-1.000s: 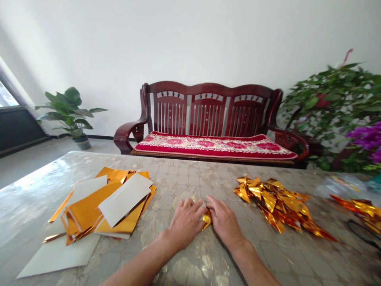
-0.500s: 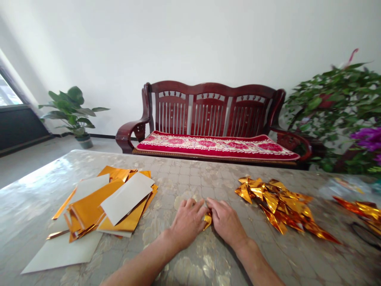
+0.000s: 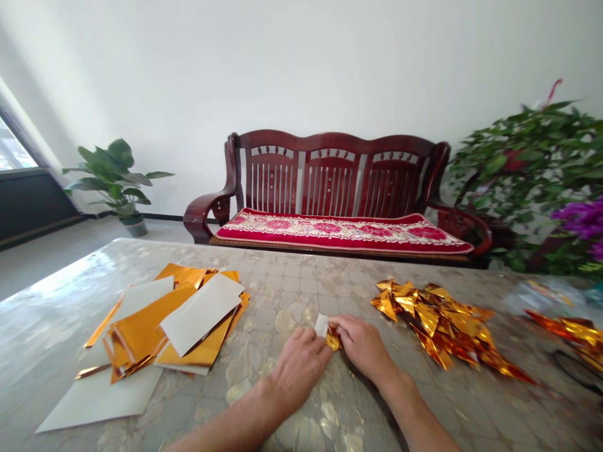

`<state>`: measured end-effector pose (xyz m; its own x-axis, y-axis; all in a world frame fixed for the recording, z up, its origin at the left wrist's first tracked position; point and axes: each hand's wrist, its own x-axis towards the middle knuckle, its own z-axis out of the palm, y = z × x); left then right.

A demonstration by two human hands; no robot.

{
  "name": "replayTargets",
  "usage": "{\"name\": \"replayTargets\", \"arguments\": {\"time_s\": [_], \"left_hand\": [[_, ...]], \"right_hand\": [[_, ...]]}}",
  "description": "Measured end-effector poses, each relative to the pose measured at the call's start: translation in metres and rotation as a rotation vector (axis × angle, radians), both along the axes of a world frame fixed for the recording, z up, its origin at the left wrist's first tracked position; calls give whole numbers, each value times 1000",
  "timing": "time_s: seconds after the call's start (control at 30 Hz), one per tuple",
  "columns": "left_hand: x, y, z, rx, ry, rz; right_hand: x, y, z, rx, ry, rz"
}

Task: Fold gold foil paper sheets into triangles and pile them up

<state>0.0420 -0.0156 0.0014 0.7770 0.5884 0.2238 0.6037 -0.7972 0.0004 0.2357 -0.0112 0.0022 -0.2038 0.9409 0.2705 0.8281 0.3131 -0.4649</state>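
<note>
Gold metallic foil with a white reverse makes up the small creased paper piece (image 3: 333, 340) at the lower centre of the frame, lying between both hands on the grey, floral-patterned tabletop covering (image 3: 268, 276). The right hand (image 3: 370, 350) has its fingers curled narrow, pinching the right side of the piece. The left hand (image 3: 304, 359) is palm down, fingers close together and touching the left side, beside the white portion; whether they grip it cannot be told. At left, flat rectangular sheets of gold and white paper (image 3: 200, 317) lie in a loose, overlapping pile. Right of centre is a heap of shiny, pointed gold foil pieces (image 3: 428, 317). A crumpled clear plastic bag (image 3: 541, 298) lies near the right edge. A dark red slatted wooden bench (image 3: 330, 139) stands beyond the tabletop.
</note>
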Motion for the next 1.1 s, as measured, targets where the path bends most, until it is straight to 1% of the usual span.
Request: {"name": "replayTargets", "arguments": {"time_s": [0.1, 0.23, 0.37, 0.5, 0.6, 0.87, 1.1], "left_hand": [[-9, 11, 4, -17, 23, 54], [-16, 23, 3, -37, -6, 121], [-13, 18, -1, -14, 0, 115], [-11, 11, -1, -23, -6, 67], [-11, 9, 0, -53, -7, 48], [-13, 8, 7, -42, -15, 15], [-13, 8, 4, -93, -16, -7]], "right_hand": [[-1, -1, 2, 2, 32, 47], [-4, 0, 2, -22, 69, 99], [-3, 4, 1, -66, 94, 107], [-1, 10, 0, -91, 125, 118], [-1, 13, -2, -101, 116, 95], [-6, 17, -4, -129, 11, -8], [-10, 17, -7, -122, -53, -63]]}}
